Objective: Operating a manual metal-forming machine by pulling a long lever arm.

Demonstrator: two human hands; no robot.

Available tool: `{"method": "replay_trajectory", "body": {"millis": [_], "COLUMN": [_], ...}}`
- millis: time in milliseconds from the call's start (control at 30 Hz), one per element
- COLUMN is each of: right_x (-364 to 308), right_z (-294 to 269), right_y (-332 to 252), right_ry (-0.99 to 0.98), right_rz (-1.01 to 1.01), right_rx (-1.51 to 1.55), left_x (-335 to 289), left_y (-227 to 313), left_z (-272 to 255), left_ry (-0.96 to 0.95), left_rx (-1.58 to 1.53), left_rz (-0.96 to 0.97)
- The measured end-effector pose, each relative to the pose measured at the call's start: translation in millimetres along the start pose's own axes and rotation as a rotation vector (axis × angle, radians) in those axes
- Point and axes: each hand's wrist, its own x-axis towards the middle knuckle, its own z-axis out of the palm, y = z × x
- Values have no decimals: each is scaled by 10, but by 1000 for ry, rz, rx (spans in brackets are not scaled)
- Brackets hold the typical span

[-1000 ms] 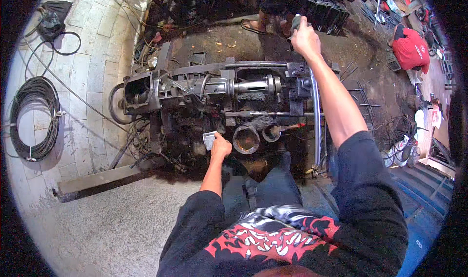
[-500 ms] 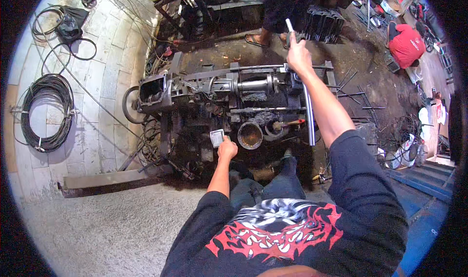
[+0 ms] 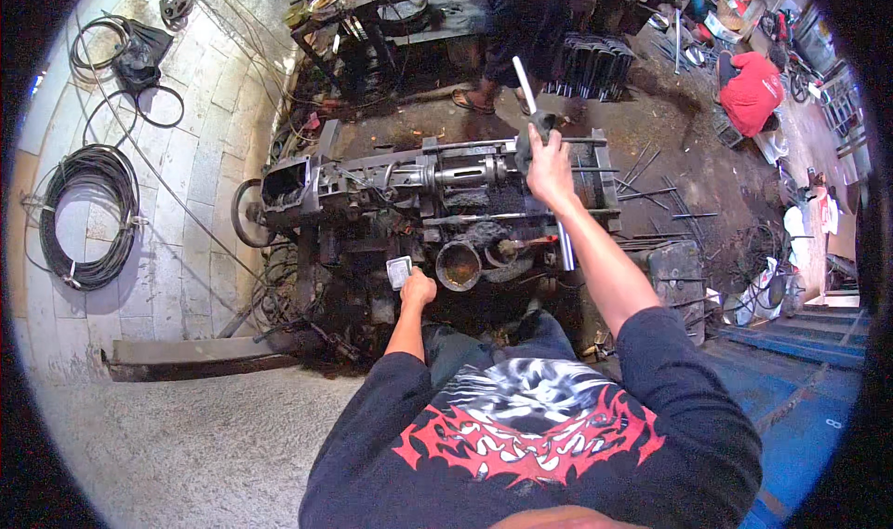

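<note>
My left hand (image 3: 419, 288) is closed on a small flat rectangular piece (image 3: 398, 270) with a pale face and darker edge; its kind is unclear. That hand is just left of a round open metal cup (image 3: 459, 265) with brownish contents. Farther right, my right hand (image 3: 551, 174) is closed around the middle of a long shiny metal bar (image 3: 526, 84), which crosses the right end of a greasy lathe-like machine (image 3: 372, 175). A dark lump at its fingertips could be cloth or a knob; I cannot tell. Beside the cup lies a brush-like tool (image 3: 528, 242) with a reddish handle.
A person in dark trousers and sandals (image 3: 476, 99) stands beyond the machine by a cluttered bench (image 3: 437, 17). Another person in a red shirt (image 3: 750, 94) crouches at the far right. Thin rods (image 3: 651, 192) litter the floor there. Coiled cable (image 3: 88, 214) hangs at the left wall.
My right hand has moved nearer to me along the bar, from its upper part to about its middle. The whole view has shifted slightly. My left hand keeps its hold.
</note>
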Motion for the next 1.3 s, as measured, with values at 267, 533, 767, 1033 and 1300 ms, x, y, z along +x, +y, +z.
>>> {"method": "replay_trajectory", "body": {"millis": [267, 533, 767, 1033, 1300], "right_x": [-1082, -1507, -1444, -1424, -1375], "right_z": [-367, -582, -476, -381, -407], "right_y": [-58, -68, -153, -110, -108], "right_ry": [-124, -232, -166, -46, -33], "right_rz": [119, 220, 241, 211, 231], "right_rx": [237, 229, 219, 301, 329], "left_x": [153, 106, 67, -13, 10], "left_y": [-42, 39, -6, -1, 17], "left_z": [71, 24, 127, 151, 189], "left_ry": [-34, -27, 53, 147, 186], "left_rx": [-14, 26, -84, -226, -199], "left_rz": [6, -6, 8, 3, 17]}}
